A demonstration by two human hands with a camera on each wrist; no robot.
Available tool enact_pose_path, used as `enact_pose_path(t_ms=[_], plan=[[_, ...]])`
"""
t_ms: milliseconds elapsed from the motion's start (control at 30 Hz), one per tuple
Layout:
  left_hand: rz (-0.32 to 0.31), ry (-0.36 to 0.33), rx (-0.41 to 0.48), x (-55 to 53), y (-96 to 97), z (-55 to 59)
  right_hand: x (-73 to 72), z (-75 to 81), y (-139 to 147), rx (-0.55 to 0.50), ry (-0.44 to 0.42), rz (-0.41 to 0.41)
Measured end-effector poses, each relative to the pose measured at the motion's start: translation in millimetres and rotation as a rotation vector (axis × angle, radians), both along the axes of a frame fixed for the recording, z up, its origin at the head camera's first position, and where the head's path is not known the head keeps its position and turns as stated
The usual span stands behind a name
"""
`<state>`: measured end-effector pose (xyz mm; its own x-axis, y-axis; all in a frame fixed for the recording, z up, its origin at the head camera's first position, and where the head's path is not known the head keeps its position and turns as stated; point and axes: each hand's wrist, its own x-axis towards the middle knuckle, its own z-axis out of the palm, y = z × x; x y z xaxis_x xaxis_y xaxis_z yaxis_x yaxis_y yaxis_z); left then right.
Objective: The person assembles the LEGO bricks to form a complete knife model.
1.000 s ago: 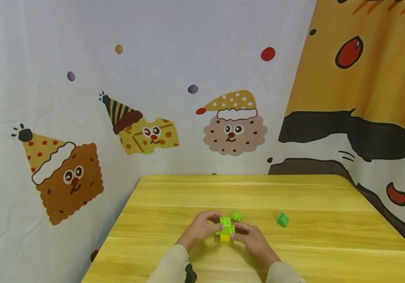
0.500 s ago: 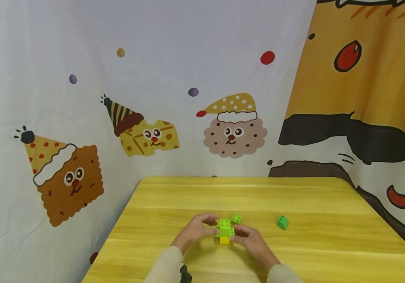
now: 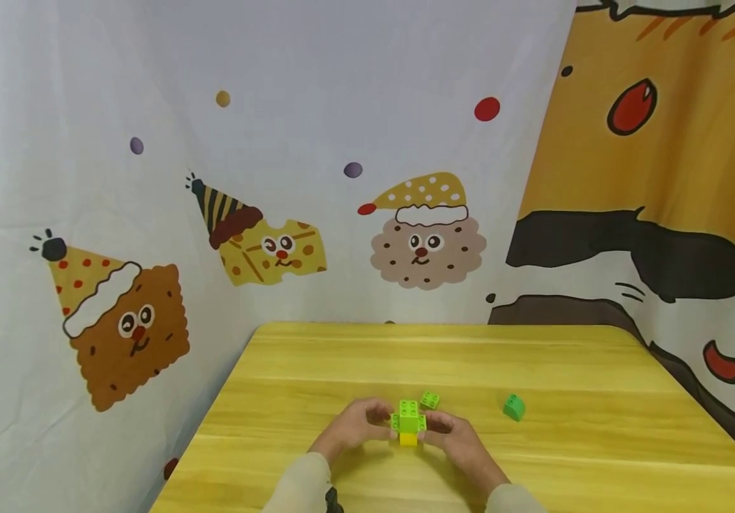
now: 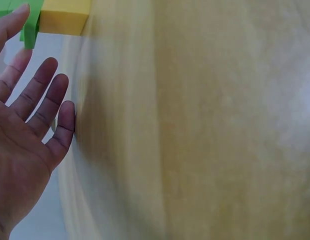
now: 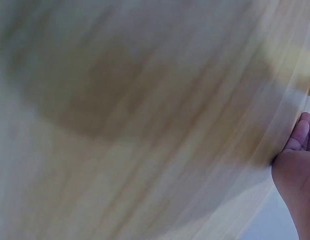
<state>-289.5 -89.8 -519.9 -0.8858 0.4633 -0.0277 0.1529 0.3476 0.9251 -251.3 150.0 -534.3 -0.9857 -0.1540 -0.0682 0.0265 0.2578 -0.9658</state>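
A small stack of toy building bricks (image 3: 408, 417) stands between my hands on the table, light green above a yellow brick (image 3: 408, 439) at the bottom. Short light green bricks jut out from both sides. My left hand (image 3: 356, 426) pinches the left side brick between thumb and index finger. In the left wrist view, the thumb overlaps the green brick (image 4: 31, 30) and the index fingertip meets its end, the other fingers spread. My right hand (image 3: 455, 436) pinches the right side brick with thumb and index finger; in the right wrist view its fingertips are mostly cut off.
A loose light green brick (image 3: 430, 400) lies just behind the stack. Farther right is a darker green brick (image 3: 514, 407) with a curved side. The wood-grain table (image 3: 316, 356) meets a cartoon-printed cloth (image 3: 341, 299) at its back edge.
My left thumb and fingers have shifted from around the top brick to the left side brick, which now shows its studs. The right hand has hardly moved. The head view has tilted slightly up.
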Motion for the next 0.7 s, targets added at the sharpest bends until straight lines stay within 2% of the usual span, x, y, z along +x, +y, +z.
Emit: enact_pose_path(t_ms=[233,467,700], plan=[[0.003,0.015,-0.007,-1.1,3.3,-4.7,1.3,-4.1,1.6,-0.069,0.0,0.015],[0.02,0.006,-0.019,-0.3,3.4,-7.8,1.5,-5.5,2.3,-0.062,0.014,0.01],[0.02,0.009,-0.004,-0.2,3.0,-5.2,-1.8,2.9,3.8,-0.036,-0.027,0.006]])
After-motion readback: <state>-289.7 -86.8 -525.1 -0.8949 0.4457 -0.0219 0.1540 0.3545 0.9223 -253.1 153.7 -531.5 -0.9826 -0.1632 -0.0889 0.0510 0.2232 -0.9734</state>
